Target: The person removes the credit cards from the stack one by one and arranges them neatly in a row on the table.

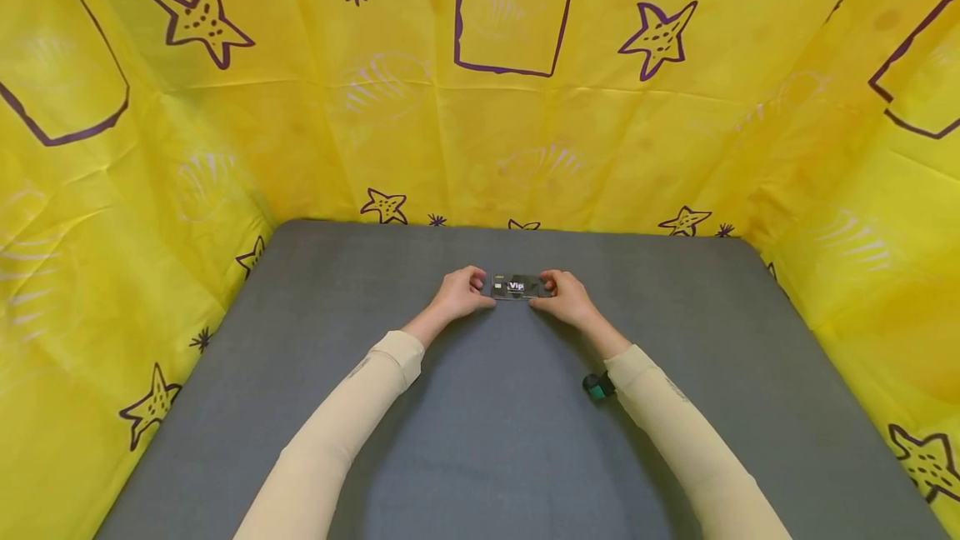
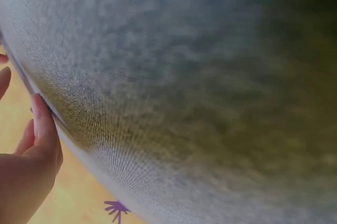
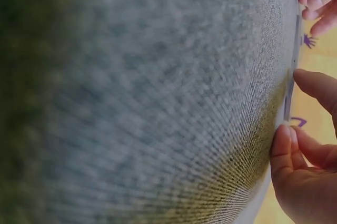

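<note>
A dark card [image 1: 517,287] with white "Vip" lettering lies at the far middle of the grey table, long side across. My right hand [image 1: 567,297] grips its right end, thumb at the near edge and fingers at the far corner. At the other end is my left hand [image 1: 459,293], its thumb tip by the near left corner and its loosely bent fingers a little off the short edge. The right wrist view shows the card [image 3: 291,93] edge-on, near the right hand [image 3: 310,168]. In the left wrist view, the left hand [image 2: 37,163] appears at the left border.
The grey tabletop [image 1: 495,440] spreads around both forearms. Yellow cloth [image 1: 450,148] with purple starfish drawings hangs behind and along both sides of it. A dark band with a green part [image 1: 597,387] sits at the right wrist, below the cream sleeve.
</note>
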A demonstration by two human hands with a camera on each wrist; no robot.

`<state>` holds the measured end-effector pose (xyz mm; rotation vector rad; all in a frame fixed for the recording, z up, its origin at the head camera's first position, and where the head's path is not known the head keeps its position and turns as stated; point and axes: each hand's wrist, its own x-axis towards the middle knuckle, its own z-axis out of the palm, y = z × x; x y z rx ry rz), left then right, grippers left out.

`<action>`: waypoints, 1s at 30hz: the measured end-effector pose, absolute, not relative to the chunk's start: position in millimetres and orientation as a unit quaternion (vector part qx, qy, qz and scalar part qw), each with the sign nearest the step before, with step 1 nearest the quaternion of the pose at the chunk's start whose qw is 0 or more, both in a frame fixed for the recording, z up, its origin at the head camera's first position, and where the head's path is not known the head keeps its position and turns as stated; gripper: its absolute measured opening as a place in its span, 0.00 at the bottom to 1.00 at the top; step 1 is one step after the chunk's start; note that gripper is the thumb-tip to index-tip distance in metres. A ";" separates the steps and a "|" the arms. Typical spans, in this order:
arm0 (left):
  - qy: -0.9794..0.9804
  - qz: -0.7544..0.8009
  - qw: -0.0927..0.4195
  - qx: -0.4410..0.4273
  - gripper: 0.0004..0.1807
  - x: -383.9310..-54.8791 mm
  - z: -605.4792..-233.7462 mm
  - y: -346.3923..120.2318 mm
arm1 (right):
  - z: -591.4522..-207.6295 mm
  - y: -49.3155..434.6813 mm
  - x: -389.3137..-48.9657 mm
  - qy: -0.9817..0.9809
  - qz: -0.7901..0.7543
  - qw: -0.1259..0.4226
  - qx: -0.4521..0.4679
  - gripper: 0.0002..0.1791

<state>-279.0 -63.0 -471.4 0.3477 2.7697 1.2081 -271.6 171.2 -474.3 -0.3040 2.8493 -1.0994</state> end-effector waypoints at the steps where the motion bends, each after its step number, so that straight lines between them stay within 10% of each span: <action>1: 0.911 0.393 0.051 0.114 0.29 -280.4 -471.7 -62.1 | -474.6 171.2 -272.1 0.928 -0.358 0.036 -0.099 0.32; 30: 0.920 0.356 0.070 0.150 0.30 -293.3 -474.5 -51.2 | -480.1 172.5 -278.4 0.932 -0.335 0.007 -0.141 0.29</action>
